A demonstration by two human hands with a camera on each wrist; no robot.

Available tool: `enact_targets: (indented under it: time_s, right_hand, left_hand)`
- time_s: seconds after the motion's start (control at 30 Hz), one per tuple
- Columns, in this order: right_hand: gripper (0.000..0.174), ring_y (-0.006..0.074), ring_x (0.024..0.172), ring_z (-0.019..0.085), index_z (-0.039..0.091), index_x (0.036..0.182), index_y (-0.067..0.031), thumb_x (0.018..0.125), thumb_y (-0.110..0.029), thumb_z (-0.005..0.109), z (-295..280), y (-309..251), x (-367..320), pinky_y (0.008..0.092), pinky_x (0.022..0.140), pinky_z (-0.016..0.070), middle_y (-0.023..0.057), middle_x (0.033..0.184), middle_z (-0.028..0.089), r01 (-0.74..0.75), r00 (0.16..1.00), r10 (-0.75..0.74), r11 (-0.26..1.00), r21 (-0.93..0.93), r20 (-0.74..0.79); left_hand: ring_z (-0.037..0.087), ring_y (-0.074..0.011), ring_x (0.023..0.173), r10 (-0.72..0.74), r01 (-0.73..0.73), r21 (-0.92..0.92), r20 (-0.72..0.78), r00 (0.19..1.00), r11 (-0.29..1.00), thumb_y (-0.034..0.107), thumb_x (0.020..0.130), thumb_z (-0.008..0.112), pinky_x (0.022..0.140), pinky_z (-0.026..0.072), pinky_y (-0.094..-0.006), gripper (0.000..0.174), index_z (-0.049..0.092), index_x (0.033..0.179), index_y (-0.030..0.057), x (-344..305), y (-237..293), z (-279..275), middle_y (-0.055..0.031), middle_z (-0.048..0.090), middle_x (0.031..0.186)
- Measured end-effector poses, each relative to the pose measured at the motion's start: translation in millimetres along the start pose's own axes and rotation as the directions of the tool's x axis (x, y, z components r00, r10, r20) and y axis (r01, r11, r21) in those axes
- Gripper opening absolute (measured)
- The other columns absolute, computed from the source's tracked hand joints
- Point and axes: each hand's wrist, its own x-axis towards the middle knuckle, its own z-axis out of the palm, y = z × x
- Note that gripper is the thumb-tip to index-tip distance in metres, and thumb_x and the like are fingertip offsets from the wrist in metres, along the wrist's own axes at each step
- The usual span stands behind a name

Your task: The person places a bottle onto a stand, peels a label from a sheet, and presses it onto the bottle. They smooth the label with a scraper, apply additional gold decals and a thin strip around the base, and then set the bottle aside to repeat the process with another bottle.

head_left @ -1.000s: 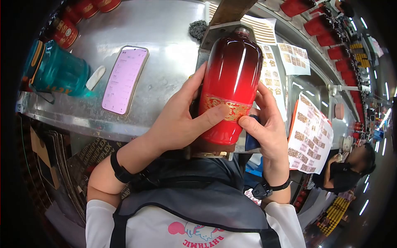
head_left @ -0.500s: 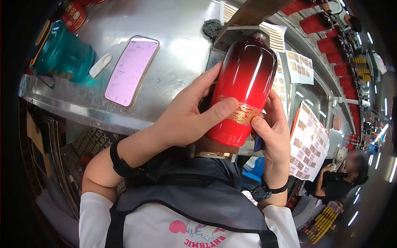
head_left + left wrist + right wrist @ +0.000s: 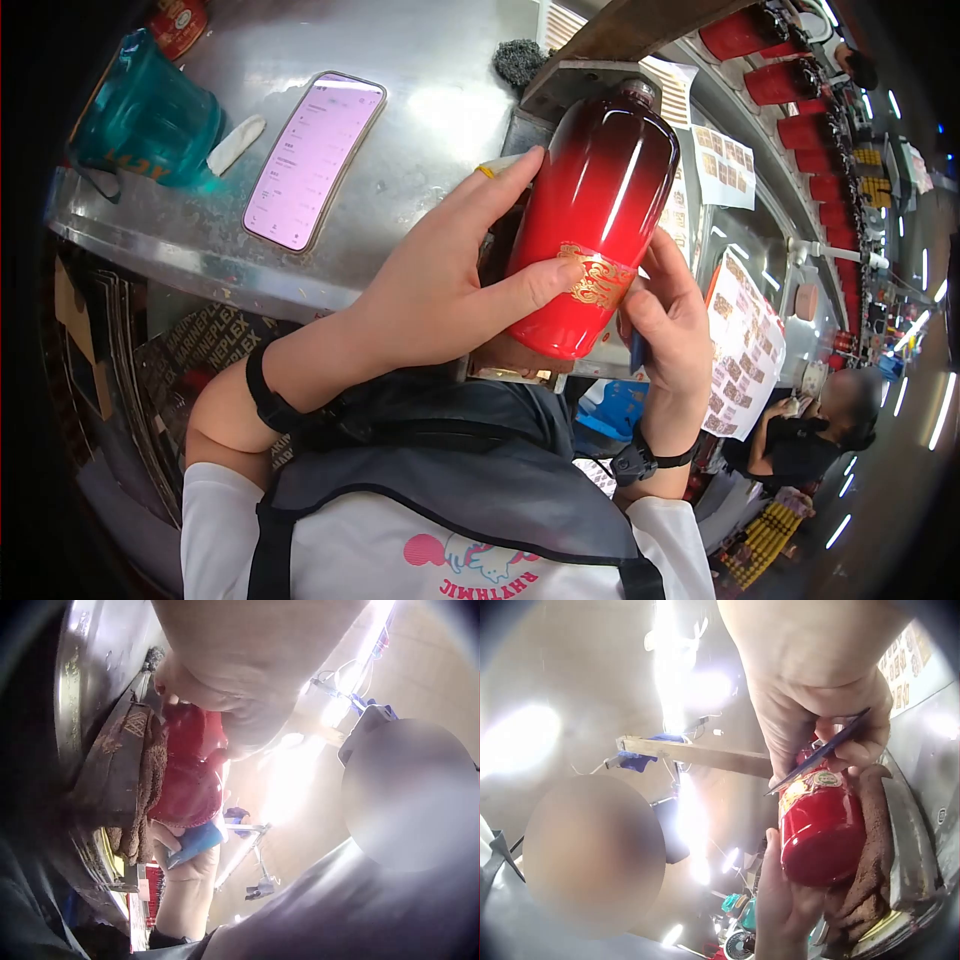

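Note:
A glossy bottle (image 3: 600, 190), dark at the neck and red below, lies tilted with a gold patterned band (image 3: 598, 278) near its base. The left hand (image 3: 450, 265) grips it from the left, thumb across the band and fingers round the far side. At the lower right of the bottle, the right hand (image 3: 672, 310) has its thumb and fingers bent, holding a thin blue flat piece (image 3: 825, 750) in the right wrist view. Under the bottle lies a brown cloth (image 3: 871, 847) on a metal support (image 3: 570, 80).
On the metal table (image 3: 400, 120) are a phone (image 3: 315, 160), a white object (image 3: 236, 145), a teal jug (image 3: 150, 115) and a dark scouring pad (image 3: 519, 62). Sticker sheets (image 3: 742, 345) lie right, beyond them red bottles (image 3: 785, 80) in a row. A seated person (image 3: 800, 440) is at far right.
The right thumb has come off the gold band and drawn back to the right. The left hand keeps its grip. The whole view has shifted slightly.

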Motion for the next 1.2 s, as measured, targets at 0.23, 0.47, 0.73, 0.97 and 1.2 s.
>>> enact_targets:
  time_s: [0.23,0.47,0.73,0.97,1.2]
  right_hand:
    - [0.080,0.0135,0.096,0.063,0.038,0.150,0.0013,0.083,-0.010,0.081,11.2,-3.1,0.8,0.0278,0.084,0.0530,0.0129,0.136,0.051,0.009,0.999,-0.011,0.999,-0.047,-0.042]
    - [0.066,0.0104,0.094,0.061,0.041,0.148,0.0015,0.092,-0.014,0.073,5.9,3.1,1.1,0.0251,0.083,0.0521,0.0111,0.128,0.059,0.087,0.994,-0.094,0.987,-0.136,-0.049]
    - [0.049,0.0111,0.102,0.060,0.054,0.134,0.0011,0.087,0.002,0.068,29.9,-29.1,-18.4,0.0240,0.089,0.0487,0.0052,0.110,0.064,0.219,0.939,-0.279,0.936,-0.275,-0.202]
    - [0.024,0.0091,0.078,0.064,0.071,0.106,0.0001,0.083,-0.006,0.076,24.5,-57.2,-21.8,0.0227,0.071,0.0516,0.0028,0.090,0.069,0.090,0.902,-0.337,0.757,-0.647,-0.269]
    - [0.025,0.0075,0.078,0.061,0.073,0.100,-0.0001,0.077,-0.005,0.080,27.7,-60.0,-16.3,0.0212,0.071,0.0486,0.0022,0.089,0.069,0.291,0.905,-0.425,0.607,-0.739,0.008]
  left_hand:
    - [0.047,-0.0252,0.135,-0.047,0.048,-0.023,0.048,0.998,0.999,0.020,0.092,0.071,0.114,0.0331,-0.0366,0.073,0.035,0.151,-0.0061,-0.5,4.6,-3.0,-0.0199,0.049,0.144]
    - [0.053,-0.0286,0.124,-0.018,0.014,-0.113,-0.033,0.999,0.993,0.034,0.091,0.073,0.106,0.0401,-0.0369,0.080,0.037,0.146,-0.0118,-1.0,-8.6,3.8,-0.0220,0.053,0.130]
    - [0.050,-0.0250,0.128,0.001,-0.006,-0.144,-0.037,0.999,0.990,0.028,0.092,0.073,0.110,0.0367,-0.0356,0.078,0.035,0.148,-0.0094,-0.5,-10.0,8.9,-0.0201,0.053,0.133]
    - [0.049,-0.0248,0.129,0.001,-0.006,-0.129,-0.045,0.999,0.992,0.027,0.092,0.073,0.110,0.0365,-0.0353,0.078,0.034,0.149,-0.0098,-0.9,-8.6,9.7,-0.0199,0.052,0.135]
    - [0.049,-0.0340,0.125,0.070,-0.071,0.012,0.058,0.996,0.997,0.045,0.076,0.085,0.109,0.0366,-0.0383,0.114,0.021,0.153,-0.0100,-6.5,-12.3,1.7,-0.0247,0.047,0.132]
